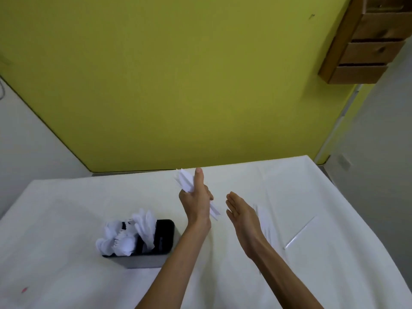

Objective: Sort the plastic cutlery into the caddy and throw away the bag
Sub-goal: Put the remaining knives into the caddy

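The left hand [196, 201] is raised above the white-covered surface [66, 197], its grip curled round a bundle of white plastic cutlery [184, 180], thumb stretched up along the pieces. The pointed ends fan out above the fist toward the far edge, and the handle ends stick out below the palm. The blur hides what type of piece they are.

The right hand [242, 216] hovers just beside it, apart from it, its grip spread flat with the fingers straight and together, palm facing the left hand, holding nothing.

Beyond the right wrist, more loose white pieces [264, 217] lie on the surface, blurred. Near them lies a clear bag [299, 231], seen mostly as one shiny edge.

The black caddy [166, 233] stands on the surface to the left of the left forearm. White spoons [104, 243] and other white utensils [145, 224] stand upright in it, heads up.

Behind the surface is a yellow-green wall [178, 74], with a wooden drawer unit [367, 45] at the upper right
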`<control>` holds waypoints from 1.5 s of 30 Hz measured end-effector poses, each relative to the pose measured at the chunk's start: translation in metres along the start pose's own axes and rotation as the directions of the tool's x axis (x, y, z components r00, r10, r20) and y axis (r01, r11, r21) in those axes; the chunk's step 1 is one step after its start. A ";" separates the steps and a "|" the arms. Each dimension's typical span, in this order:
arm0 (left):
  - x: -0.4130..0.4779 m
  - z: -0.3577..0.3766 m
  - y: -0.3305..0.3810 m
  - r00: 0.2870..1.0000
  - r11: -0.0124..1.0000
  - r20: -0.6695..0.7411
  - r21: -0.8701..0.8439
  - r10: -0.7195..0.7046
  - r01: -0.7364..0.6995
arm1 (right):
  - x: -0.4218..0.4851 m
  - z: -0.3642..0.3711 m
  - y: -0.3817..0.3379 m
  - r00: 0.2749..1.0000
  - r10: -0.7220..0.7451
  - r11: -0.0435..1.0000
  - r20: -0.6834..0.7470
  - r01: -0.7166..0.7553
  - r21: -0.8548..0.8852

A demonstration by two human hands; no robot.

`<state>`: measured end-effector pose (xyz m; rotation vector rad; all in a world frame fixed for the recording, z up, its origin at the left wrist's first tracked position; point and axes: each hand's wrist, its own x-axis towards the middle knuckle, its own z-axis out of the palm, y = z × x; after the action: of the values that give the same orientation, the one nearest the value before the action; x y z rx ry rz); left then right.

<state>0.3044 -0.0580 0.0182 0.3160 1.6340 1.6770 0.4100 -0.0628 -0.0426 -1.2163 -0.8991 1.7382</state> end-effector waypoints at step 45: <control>0.021 -0.143 0.008 0.679 0.591 0.021 0.473 0.734 -0.654 | -0.041 0.103 0.074 0.868 -0.236 0.586 0.437 0.486 -0.648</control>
<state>0.1944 -0.1497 -0.0028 1.2231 2.2120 1.8790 0.3047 -0.1409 -0.0634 -1.1136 -2.0554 1.2275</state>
